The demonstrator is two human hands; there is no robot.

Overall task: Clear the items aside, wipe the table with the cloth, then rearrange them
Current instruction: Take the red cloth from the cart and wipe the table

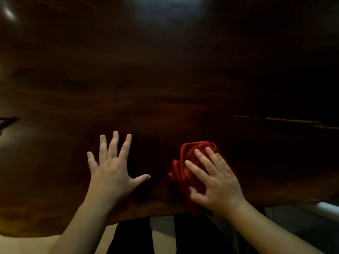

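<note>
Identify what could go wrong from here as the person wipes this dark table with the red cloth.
1. The red cloth is bunched under the right hand by the table near edge, so a stroke may push it off.
2. Bunched, it may leave streaks.
3. The left hand, spread flat on the glossy top, may leave prints.

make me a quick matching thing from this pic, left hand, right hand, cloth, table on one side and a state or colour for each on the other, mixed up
Column one:
1. left hand
2. right hand
3. cloth
4. table

Column two:
A. dark glossy brown
B. red and bunched up
C. flat on bare wood, fingers spread
D. pressing down on the cloth

Pairs: 1-C, 2-D, 3-B, 4-A
</note>
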